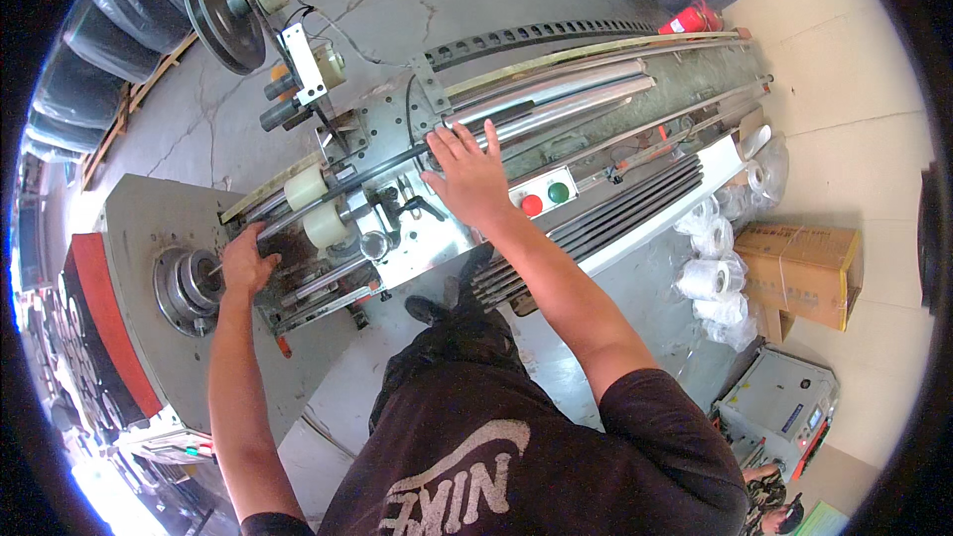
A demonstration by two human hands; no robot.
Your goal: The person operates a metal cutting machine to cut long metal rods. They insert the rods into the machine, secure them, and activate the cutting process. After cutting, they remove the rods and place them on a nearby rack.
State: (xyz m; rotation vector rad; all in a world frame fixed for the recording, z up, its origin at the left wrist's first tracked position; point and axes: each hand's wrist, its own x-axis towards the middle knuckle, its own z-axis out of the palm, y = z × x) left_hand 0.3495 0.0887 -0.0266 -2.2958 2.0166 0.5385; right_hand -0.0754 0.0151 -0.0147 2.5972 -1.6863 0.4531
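Note:
A long dark metal rod (pixel 389 161) lies slantwise along the machine, passing two pale rollers (pixel 306 187). My left hand (pixel 246 260) is closed around its left end, beside the round metal chuck (pixel 184 288); the fingertips are partly hidden. Farther right, my right hand (pixel 467 177) is spread, with its fingertips at the rod and its palm over the shiny metal carriage plate (pixel 422 248). Just right of that wrist is a white control box (pixel 546 192) with a red and a green button. A small black lever (pixel 422 206) stands on the plate by my right thumb.
Several dark rods (pixel 615 223) lie on a white rack along the machine's near side. A belt pulley (pixel 223 12) rises at the far left. Cardboard boxes (pixel 799 268), plastic-wrapped rolls (pixel 715 278) and a grey machine (pixel 779 407) stand at right, near another person (pixel 769 496).

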